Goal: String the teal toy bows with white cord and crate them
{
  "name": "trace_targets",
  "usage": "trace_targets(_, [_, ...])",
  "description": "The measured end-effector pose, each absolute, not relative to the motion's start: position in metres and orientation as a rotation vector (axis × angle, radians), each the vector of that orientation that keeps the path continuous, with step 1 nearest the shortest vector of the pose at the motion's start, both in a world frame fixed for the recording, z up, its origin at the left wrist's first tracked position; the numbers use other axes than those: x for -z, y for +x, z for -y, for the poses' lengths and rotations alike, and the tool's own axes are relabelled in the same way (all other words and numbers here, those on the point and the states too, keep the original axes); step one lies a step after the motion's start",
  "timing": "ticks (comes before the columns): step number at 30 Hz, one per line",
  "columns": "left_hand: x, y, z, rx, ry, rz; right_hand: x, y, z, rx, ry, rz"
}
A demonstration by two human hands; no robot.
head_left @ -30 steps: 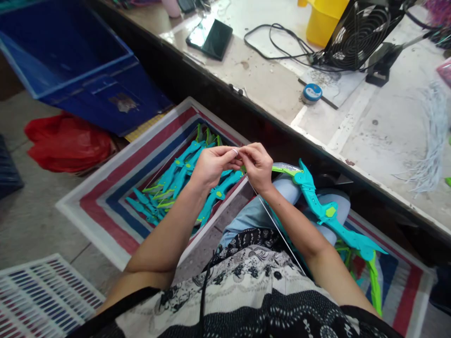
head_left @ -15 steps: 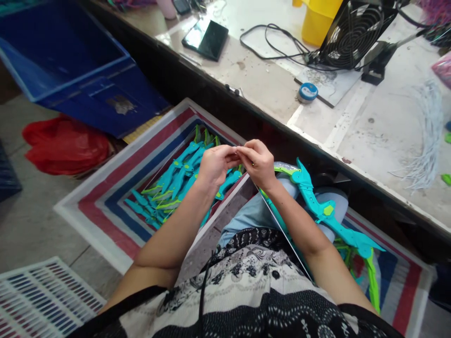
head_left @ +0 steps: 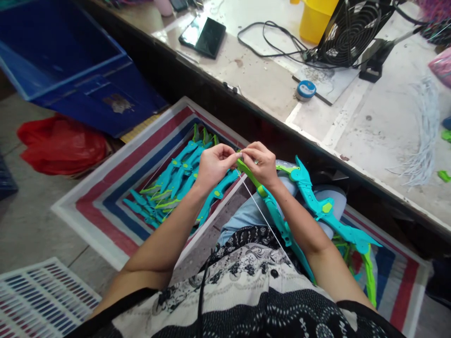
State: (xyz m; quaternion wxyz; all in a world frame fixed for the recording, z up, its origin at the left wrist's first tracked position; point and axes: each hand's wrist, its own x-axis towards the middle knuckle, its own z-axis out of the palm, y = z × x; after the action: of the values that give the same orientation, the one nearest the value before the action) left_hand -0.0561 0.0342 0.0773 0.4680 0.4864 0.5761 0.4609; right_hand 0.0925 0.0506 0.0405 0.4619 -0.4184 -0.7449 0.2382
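A turquoise toy bow with a bright green limb lies across my lap under my right forearm. Its green tip rises to where my fingertips meet. My left hand pinches at this tip, on the white string, whose knot or loop is too small to make out. From there the string slants down toward my shirt. Facing it, my right hand is closed in a pinch at the same green tip. Another turquoise and green bow rests over my knee to the right.
On my left, a striped lined crate holds several more bows. Another striped crate stands at right. Behind is a workbench with a fan, a blue-lidded tin, a phone and white strings. A blue bin stands far left.
My hands have tipped slightly and the green bow tip has come into sight between them. The string now slants visibly down from my fingers, and the bow shows more beneath my right arm.
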Motion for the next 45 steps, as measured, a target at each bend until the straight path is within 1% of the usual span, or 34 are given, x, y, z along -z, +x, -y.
trace_targets(5, [-0.075,-0.064,-0.029,-1.05,1.342,-1.462,-0.03,0.089,-0.039,-0.61,-1.03,1.749])
trace_targets(8, [-0.075,-0.07,-0.024,-0.988,1.386,-1.412,-0.028,0.087,-0.032,-0.538,-1.007,1.781])
trace_targets(14, [-0.067,-0.066,-0.013,-0.995,1.392,-1.526,-0.023,0.086,-0.027,-0.394,-1.02,1.93])
trace_targets(18, [-0.059,-0.068,-0.009,-0.961,1.587,-1.586,-0.017,0.087,-0.024,-0.319,-1.066,1.971])
trace_targets(22, [-0.052,-0.08,-0.007,-0.811,1.855,-1.633,-0.007,0.084,-0.021,-0.235,-1.153,1.94])
trace_targets(26, [-0.053,-0.086,-0.008,-0.717,1.933,-1.598,-0.003,0.077,-0.018,-0.249,-1.237,1.932])
trace_targets(28, [-0.056,-0.086,-0.008,-0.786,1.835,-1.522,-0.01,0.081,-0.016,-0.294,-1.225,1.932])
trace_targets(31, [-0.055,-0.087,-0.003,-1.084,1.456,-1.428,-0.022,0.112,-0.007,-0.32,-1.236,1.885])
trace_targets(33, [-0.045,-0.089,0.011,-1.3,1.176,-1.484,-0.024,0.152,0.007,-0.225,-1.375,1.827])
trace_targets(34, [-0.038,-0.089,0.022,-1.342,1.124,-1.542,-0.022,0.176,0.017,-0.152,-1.484,1.802])
trace_targets(35, [-0.03,-0.087,0.034,-1.327,1.168,-1.582,-0.019,0.2,0.03,-0.08,-1.606,1.789])
trace_targets(36, [-0.021,-0.082,0.048,-1.239,1.317,-1.576,-0.013,0.222,0.043,-0.027,-1.73,1.795])
trace_targets(38, [-0.002,-0.063,0.075,-0.977,1.798,-1.293,0.0,0.258,0.071,0.01,-1.946,1.864])
trace_targets(41, [0.02,-0.01,0.1,-0.746,2.378,-0.764,0.017,0.28,0.101,-0.03,-2.133,2.006])
trace_targets(45, [0.029,0.053,0.089,-0.576,2.746,-0.606,0.017,0.281,0.101,-0.196,-2.211,2.047])
